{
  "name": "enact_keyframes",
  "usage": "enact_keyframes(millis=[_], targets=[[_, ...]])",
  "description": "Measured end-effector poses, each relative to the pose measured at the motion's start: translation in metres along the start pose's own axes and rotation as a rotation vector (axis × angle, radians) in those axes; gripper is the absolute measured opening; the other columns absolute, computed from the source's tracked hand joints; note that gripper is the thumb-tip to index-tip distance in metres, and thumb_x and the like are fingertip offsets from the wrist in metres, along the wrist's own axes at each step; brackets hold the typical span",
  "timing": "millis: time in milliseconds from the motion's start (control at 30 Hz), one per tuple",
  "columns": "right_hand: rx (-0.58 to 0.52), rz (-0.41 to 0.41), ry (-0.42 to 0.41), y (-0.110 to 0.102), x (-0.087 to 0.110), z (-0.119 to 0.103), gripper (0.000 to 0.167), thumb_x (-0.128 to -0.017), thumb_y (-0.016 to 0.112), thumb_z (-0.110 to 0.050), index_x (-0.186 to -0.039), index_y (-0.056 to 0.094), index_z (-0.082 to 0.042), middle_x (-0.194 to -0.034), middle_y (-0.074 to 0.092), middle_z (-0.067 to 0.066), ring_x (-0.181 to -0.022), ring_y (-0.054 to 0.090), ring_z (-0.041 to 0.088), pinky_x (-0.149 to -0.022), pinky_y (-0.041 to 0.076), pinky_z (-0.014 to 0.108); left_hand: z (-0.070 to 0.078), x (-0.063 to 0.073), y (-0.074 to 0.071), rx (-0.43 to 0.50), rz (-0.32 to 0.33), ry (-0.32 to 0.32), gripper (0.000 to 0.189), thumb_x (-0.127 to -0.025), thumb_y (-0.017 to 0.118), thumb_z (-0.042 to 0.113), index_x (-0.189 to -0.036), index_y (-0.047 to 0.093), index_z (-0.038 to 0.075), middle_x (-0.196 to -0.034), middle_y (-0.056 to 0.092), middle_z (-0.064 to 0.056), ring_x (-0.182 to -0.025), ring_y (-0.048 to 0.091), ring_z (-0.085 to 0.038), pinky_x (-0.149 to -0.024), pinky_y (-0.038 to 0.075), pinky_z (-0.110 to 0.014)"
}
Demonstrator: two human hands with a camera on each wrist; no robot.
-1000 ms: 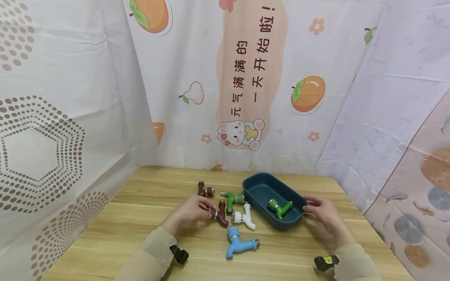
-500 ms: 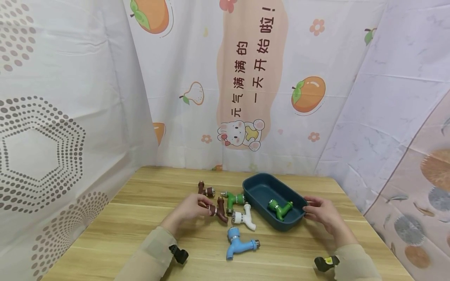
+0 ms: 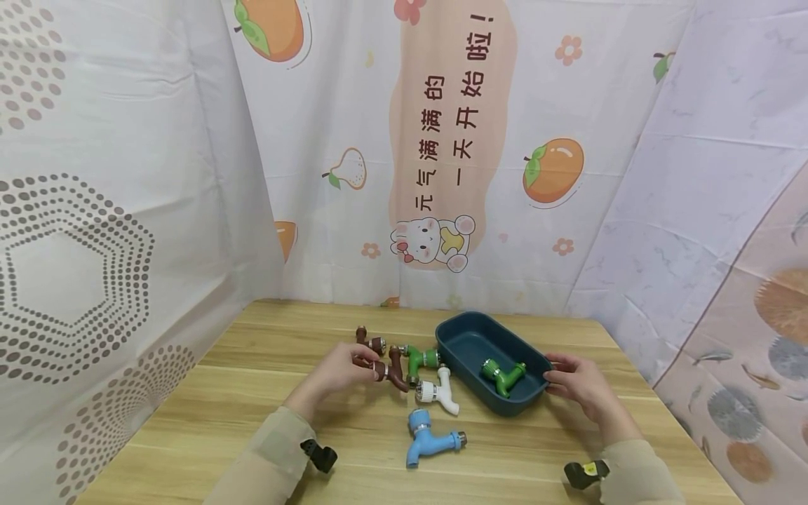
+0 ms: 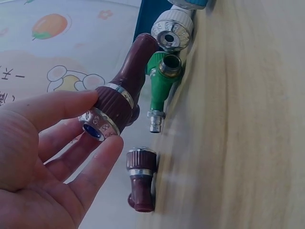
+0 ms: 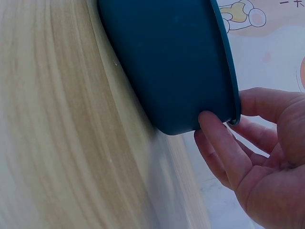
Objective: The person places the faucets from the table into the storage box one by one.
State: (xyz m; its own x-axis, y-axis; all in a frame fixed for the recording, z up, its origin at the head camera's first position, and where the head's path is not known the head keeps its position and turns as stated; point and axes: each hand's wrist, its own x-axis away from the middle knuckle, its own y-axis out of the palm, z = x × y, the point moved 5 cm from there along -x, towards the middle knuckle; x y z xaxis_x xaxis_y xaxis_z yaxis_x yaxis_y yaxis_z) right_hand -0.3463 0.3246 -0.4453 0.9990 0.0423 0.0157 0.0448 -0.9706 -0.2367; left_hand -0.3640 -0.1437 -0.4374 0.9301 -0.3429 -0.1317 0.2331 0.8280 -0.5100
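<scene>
My left hand (image 3: 344, 368) pinches a dark brown faucet (image 4: 128, 81) by its ribbed handle, thumb on one side and fingers on the other. In the left wrist view its body points up and away, beside the others. My right hand (image 3: 581, 386) holds the near right end of a dark teal plastic basin (image 5: 167, 62), digits at its rim and outer wall. A green faucet (image 3: 503, 376) lies inside the basin. Nearest to the left hand are a second brown faucet (image 4: 141, 179) and another green faucet (image 4: 163, 83), both on the table.
A white faucet (image 3: 440, 390) lies left of the basin. Closer to me on the wooden table (image 3: 505, 470) is a light blue faucet (image 3: 429, 440). Printed cloth (image 3: 353, 231) hangs behind the table and along both sides.
My left hand has moved slightly away from me with the brown faucet, shifting it a little left and toward the back. The right hand and the basin stay put.
</scene>
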Motion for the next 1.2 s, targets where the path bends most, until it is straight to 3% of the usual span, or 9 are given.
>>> enact_keyframes(millis=[533, 967, 1200], targets=[[0.013, 0.007, 0.002, 0.002, 0.0, -0.002, 0.056, -0.095, 0.064, 0.004, -0.143, 0.039, 0.02, -0.133, 0.048, 0.039, -0.106, 0.066, 0.027, -0.084, 0.059, 0.04, 0.003, -0.001, -0.02, 0.063, 0.069, -0.033, 0.031, -0.084, 0.083, 0.014, -0.113, 0.075, 0.007, -0.103, 0.073, -0.009, -0.097, 0.068, -0.023, -0.082, 0.057, -0.039], [0.016, 0.002, -0.012, 0.001, 0.0, -0.001, 0.056, -0.094, 0.063, 0.005, -0.142, 0.039, 0.021, -0.132, 0.05, 0.039, -0.104, 0.066, 0.025, -0.084, 0.059, 0.04, 0.009, 0.003, -0.025, 0.096, 0.099, -0.065, 0.031, -0.084, 0.084, 0.015, -0.113, 0.076, 0.01, -0.105, 0.072, -0.011, -0.098, 0.069, -0.025, -0.082, 0.057, -0.04], [0.014, 0.016, -0.012, 0.001, 0.0, 0.001, 0.056, -0.094, 0.064, 0.006, -0.142, 0.04, 0.02, -0.13, 0.05, 0.038, -0.1, 0.067, 0.022, -0.083, 0.059, 0.038, 0.013, 0.005, -0.025, 0.102, 0.097, -0.037, 0.033, -0.084, 0.083, 0.012, -0.115, 0.075, 0.005, -0.105, 0.073, -0.013, -0.097, 0.07, -0.025, -0.081, 0.058, -0.04]])
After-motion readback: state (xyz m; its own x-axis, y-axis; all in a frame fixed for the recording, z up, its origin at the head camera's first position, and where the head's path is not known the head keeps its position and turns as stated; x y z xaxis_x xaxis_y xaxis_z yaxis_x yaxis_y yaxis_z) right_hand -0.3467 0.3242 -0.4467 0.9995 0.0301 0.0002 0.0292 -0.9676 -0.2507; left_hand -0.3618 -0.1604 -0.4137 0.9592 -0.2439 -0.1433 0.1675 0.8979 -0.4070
